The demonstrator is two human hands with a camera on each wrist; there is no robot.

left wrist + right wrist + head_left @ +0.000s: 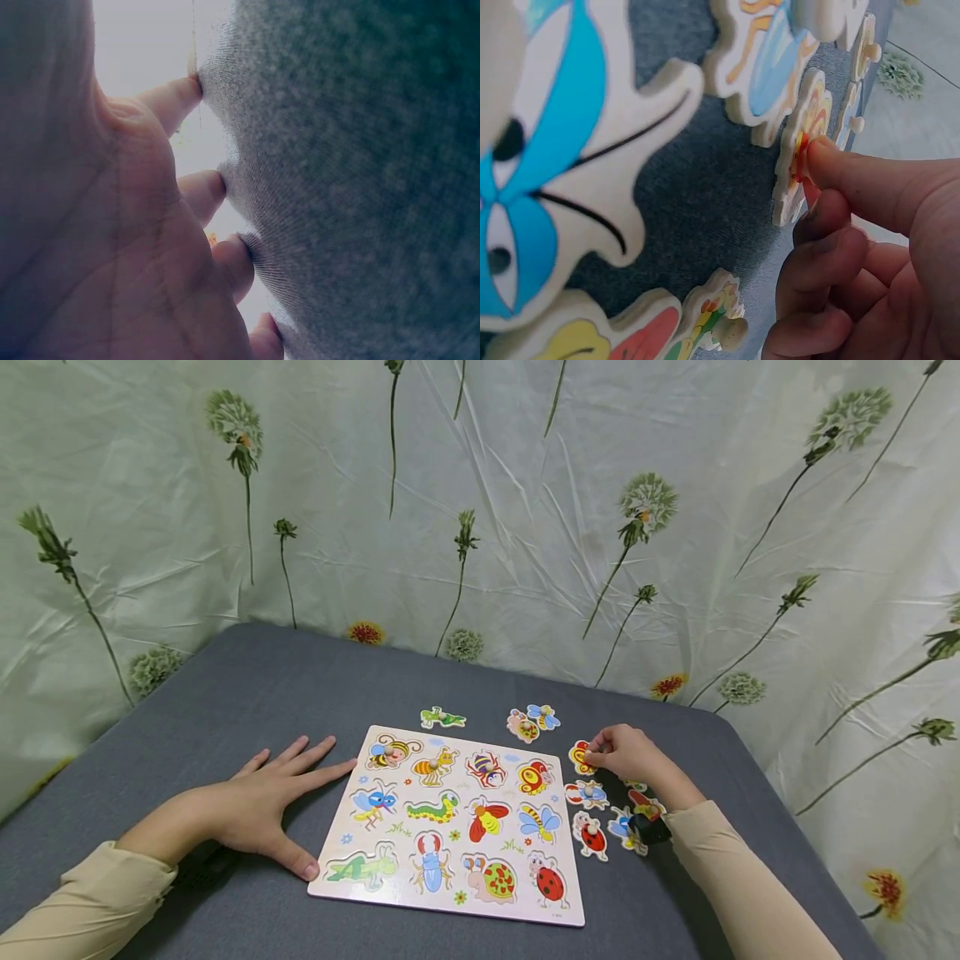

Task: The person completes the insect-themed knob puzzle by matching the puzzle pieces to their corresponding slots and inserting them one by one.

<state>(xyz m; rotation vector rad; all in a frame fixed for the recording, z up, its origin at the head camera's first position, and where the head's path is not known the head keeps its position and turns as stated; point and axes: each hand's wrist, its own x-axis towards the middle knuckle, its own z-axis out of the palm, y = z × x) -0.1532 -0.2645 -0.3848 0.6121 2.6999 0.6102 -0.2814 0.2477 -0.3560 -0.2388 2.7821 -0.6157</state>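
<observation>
The wooden puzzle board (pixel 450 906) with printed insects lies on the cloth. My left hand (pixel 258 806) rests flat beside it, fingers spread, thumb and index fingertip at the board's left edge. In the left wrist view its fingertips press the grey cloth (pixel 375 187). Right of the board, my right hand (pixel 630 754) pinches a red and yellow butterfly puzzle piece (pixel 581 758) between thumb and fingers. That butterfly piece (pixel 799 142) is partly covered by the thumb in the right wrist view. Knobs show on the bee (pixel 388 755), striped insect (pixel 429 768) and spider (pixel 486 770) in the board's top row.
Loose knobbed pieces lie around the right hand: a beetle (pixel 587 794), a ladybug (pixel 590 837) and a blue-winged insect (pixel 624 828). Behind the board are a grasshopper piece (pixel 442 718), a snail (pixel 522 727) and a dragonfly-like piece (pixel 543 717). A flowered curtain (pixel 525 527) hangs behind the table.
</observation>
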